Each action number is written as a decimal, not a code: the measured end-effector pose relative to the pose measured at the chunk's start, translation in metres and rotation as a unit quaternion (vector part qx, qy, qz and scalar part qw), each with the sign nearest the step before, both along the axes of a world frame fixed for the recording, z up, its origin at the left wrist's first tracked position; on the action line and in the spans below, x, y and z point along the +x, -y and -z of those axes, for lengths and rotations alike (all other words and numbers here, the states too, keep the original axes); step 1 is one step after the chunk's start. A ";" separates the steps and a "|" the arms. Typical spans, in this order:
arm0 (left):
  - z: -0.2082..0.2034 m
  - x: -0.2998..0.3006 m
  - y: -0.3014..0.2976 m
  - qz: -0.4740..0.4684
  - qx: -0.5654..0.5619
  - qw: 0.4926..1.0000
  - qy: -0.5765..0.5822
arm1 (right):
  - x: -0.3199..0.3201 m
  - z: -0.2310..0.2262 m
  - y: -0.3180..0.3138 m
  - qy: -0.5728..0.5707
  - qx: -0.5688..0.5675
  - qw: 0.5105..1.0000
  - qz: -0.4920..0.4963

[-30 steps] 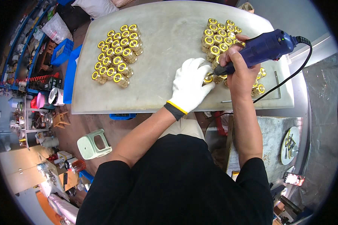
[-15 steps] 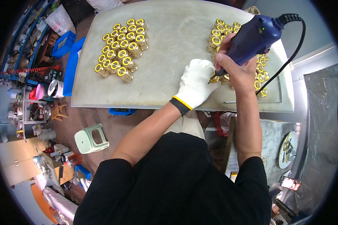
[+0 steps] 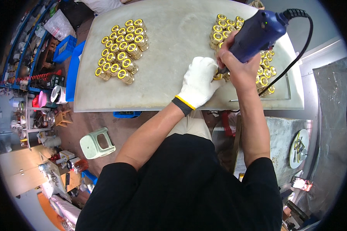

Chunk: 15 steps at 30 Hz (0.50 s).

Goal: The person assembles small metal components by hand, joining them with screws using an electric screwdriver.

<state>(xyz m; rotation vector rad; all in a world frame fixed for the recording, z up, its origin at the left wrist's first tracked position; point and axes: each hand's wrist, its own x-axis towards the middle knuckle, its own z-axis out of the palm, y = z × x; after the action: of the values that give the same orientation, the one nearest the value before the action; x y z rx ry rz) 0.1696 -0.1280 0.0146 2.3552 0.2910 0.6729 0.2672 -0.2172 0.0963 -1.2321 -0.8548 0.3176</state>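
My left hand [image 3: 199, 81], in a white knit glove with a yellow-edged cuff, steadies a small brass fitting [image 3: 218, 76] on the table, its fingers curled round it. In my bare right hand [image 3: 238, 63] is a dark blue corded power tool [image 3: 260, 34], tilted so that its narrow dark tip meets the fitting beside my left fingertips. My hands partly hide the tip and the fitting. Behind the tool and right hand stand more yellow-ringed brass fittings [image 3: 217, 37], partly covered. A second group of such fittings [image 3: 123, 46] stands upright at the left.
All this is on a pale worktable [image 3: 169, 34]. A black cable [image 3: 306, 46] loops down on the right, near a thin metal rod frame [image 3: 288, 86]. Below are a pale green stool [image 3: 89, 146], blue bins [image 3: 76, 57] and a side table with a white plate [image 3: 299, 154].
The camera view has shifted slightly. Both hands keep their hold, and the tool's tip stays at the fitting. No fitting has visibly been moved between the groups.
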 end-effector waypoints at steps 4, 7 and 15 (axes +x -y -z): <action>-0.003 -0.002 0.001 -0.007 0.034 0.997 0.063 | 0.004 0.000 -0.001 -0.042 0.028 0.999 -0.016; -0.004 -0.005 -0.001 0.017 0.000 0.999 -0.047 | 0.009 -0.006 0.006 -0.025 0.034 0.997 -0.061; -0.010 -0.035 -0.016 0.021 0.099 0.995 -0.012 | 0.008 -0.043 0.036 0.000 0.167 0.983 -0.083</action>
<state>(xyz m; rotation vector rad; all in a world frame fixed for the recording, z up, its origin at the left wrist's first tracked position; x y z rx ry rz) 0.1350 -0.1116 0.0246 2.5530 0.1927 0.6806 0.2752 -0.2531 0.1391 -0.8520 -0.9685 0.2941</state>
